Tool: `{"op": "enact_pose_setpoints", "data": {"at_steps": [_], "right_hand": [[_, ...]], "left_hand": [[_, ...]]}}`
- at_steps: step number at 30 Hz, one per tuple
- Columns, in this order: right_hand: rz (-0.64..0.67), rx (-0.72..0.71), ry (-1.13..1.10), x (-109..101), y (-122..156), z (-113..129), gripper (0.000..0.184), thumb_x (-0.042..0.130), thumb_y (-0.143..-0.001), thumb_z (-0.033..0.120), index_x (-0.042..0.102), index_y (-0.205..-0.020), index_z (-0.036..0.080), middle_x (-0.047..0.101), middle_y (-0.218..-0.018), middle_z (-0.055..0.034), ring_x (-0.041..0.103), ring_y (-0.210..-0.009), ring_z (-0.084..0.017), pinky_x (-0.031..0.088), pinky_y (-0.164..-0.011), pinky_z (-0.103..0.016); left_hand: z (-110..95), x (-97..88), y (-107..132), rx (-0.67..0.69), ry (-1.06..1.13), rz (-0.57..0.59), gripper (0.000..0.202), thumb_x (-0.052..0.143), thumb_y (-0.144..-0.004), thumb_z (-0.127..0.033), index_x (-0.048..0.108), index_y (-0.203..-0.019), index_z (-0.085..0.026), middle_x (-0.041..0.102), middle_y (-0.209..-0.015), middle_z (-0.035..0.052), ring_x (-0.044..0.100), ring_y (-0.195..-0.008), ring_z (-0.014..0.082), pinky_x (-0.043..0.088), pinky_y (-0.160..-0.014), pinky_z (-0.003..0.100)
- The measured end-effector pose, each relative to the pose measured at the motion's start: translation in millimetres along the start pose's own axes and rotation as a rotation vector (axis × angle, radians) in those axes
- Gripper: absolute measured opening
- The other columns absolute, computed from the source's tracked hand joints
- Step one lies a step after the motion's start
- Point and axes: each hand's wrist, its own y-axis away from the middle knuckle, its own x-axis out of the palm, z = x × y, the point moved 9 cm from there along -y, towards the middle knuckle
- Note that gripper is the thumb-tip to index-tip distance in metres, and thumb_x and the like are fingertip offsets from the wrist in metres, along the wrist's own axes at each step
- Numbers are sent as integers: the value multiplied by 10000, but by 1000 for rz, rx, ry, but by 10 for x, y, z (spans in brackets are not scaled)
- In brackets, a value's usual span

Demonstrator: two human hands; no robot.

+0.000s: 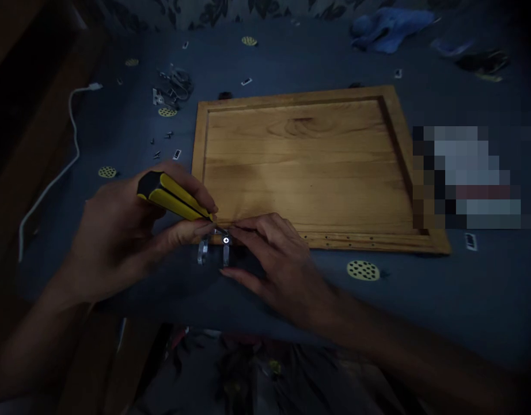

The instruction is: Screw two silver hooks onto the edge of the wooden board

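Note:
My left hand is closed around a yellow and black screwdriver, whose tip points at the near left corner of a wooden panel. A small metal bracket with a screw head showing hangs at that corner. My right hand rests beside it, its fingertips pinched on the bracket and holding it against the panel's edge. The panel lies flat on a dark blue cloth and has a raised frame and a row of small holes along its near edge.
Loose screws and metal fittings lie at the back left. A white cable runs down the left side. Blue fabric is bunched at the back right. Small yellow dotted patches mark the cloth. A blurred patch sits right of the panel.

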Motion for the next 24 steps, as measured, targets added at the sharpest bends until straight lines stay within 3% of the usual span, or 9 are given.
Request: {"op": "enact_pose_setpoints", "data": {"at_steps": [3,5,7,9,11,14,18,21,24], "right_hand": [[-1,-2,6,-4,3,1,427,717,-980,445,705,-1236,103,725,-1144,-156,672,-1059,-300,583,-900,-453],[-6,-4,8,-10,8,0,410,691,-998,452,704,-1238,119,724,-1150,-153,675,-1055,-299,584,-896,-460],[-11,-11,-8,-12,12,3,399,670,-1011,448,699,-1245,126,722,-1164,-153,672,-1060,-298,585,-898,-471],[-19,-21,-27,-15,14,7,404,677,-1009,428,695,-1245,101,719,-1170,-161,663,-1066,-300,585,-909,-478],[-31,-39,-31,-18,14,20,419,694,-998,412,694,-1233,66,716,-1163,-169,653,-1064,-302,581,-913,-473],[-52,-68,-30,-25,13,39,437,691,-996,420,694,-1222,46,710,-1151,-173,641,-1061,-305,574,-899,-462],[-32,-37,-51,8,11,7,415,677,-1003,441,693,-1246,105,704,-1156,-154,636,-1068,-304,574,-899,-488],[-22,-15,-64,25,10,-18,407,659,-1012,459,691,-1259,137,704,-1160,-142,638,-1071,-303,576,-903,-502],[-18,-23,-68,31,10,-20,426,659,-1010,468,685,-1278,137,700,-1193,-150,635,-1098,-312,572,-927,-513]], "left_hand": [[37,-69,-57,-50,155,-70,167,697,-998,-388,704,-1062,-233,709,-893,27,730,-887,224,614,-737,361],[103,-96,-160,-124,274,-67,115,725,-981,-319,709,-1051,-228,714,-900,29,731,-885,227,607,-716,356],[185,-1,-266,-243,341,84,168,866,-848,-229,738,-952,-192,724,-851,35,728,-814,228,584,-666,338],[206,180,-278,-313,276,360,261,970,-687,-167,762,-840,-133,737,-794,67,722,-739,238,542,-622,325],[88,226,-258,-182,151,476,177,913,-773,-211,782,-859,-127,757,-838,90,721,-763,246,522,-635,329],[-89,193,-140,-4,-22,408,100,768,-930,-265,776,-961,-171,755,-953,71,714,-880,237,539,-719,333],[-45,189,52,-171,129,227,171,753,-948,-177,725,-1116,-189,743,-975,40,716,-886,181,578,-776,277],[30,309,129,-283,340,214,231,700,-982,-129,670,-1197,-208,744,-979,37,716,-908,160,597,-818,258],[62,391,131,-283,440,226,161,672,-1013,-167,661,-1162,-229,687,-933,9,669,-886,143,591,-817,260]]}}
